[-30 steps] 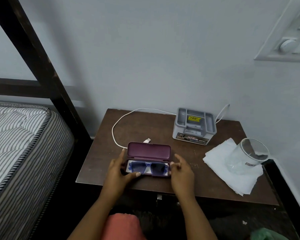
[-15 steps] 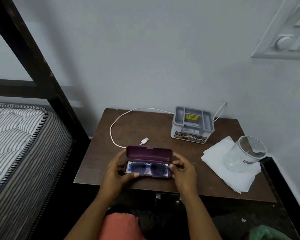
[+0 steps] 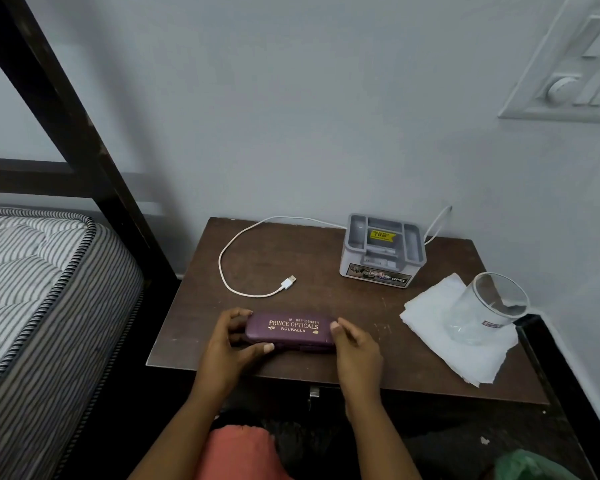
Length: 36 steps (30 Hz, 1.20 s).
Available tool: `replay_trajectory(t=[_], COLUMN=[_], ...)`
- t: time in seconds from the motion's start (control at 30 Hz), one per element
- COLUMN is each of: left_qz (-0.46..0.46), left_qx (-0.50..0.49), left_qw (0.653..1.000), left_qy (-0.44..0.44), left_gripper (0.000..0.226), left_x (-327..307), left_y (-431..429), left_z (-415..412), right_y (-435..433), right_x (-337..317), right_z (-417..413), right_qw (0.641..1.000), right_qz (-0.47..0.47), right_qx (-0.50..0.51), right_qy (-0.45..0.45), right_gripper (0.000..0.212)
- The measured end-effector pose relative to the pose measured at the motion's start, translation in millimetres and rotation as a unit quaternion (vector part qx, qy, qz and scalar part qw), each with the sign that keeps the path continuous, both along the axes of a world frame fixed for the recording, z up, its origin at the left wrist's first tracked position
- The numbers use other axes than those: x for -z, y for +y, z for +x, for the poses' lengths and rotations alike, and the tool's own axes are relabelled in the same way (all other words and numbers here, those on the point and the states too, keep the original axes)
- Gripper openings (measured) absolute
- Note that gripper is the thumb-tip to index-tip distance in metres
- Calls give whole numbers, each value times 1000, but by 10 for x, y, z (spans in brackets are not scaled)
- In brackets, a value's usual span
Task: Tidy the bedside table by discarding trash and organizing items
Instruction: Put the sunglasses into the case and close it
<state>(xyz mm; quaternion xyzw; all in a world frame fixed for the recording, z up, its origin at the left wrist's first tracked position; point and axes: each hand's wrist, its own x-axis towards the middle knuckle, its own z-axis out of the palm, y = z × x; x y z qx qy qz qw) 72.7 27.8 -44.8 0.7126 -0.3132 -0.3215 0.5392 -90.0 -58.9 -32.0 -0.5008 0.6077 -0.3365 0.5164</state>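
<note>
So the shut purple glasses case sits near the tabletop's front edge, with the left hand wrapped round its left end and the right hand pinching the right end. It looks like a light, stiff, slightly slick shell, so I'd grip it by the ends. The white cable and grey organizer sit behind it.

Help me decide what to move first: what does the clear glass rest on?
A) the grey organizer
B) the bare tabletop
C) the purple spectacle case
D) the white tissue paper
D: the clear glass rests on the white tissue paper, apart from the grey organizer and the purple spectacle case.
</note>
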Motion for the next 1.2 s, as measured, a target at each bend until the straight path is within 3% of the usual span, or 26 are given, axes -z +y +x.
replay_trajectory(t=[0.2, 0.37, 0.53, 1.2], left_qz=[0, 14, 17, 17], left_qx=[-70, -78, -89, -96], left_qw=[993, 985, 977, 978], left_qy=[95, 156, 191, 183], left_gripper=[22, 41, 42, 41], left_x=[-33, 6, -35, -60], left_y=[-49, -39, -36, -45], left_z=[-41, -14, -48, -56], right_y=[26, 15, -8, 18], right_x=[45, 114, 113, 94], right_z=[-3, 9, -11, 19], right_qw=[992, 983, 975, 977], right_qz=[58, 82, 105, 106], right_qx=[40, 66, 75, 79], right_qy=[-107, -150, -183, -165], right_gripper=[35, 35, 33, 33])
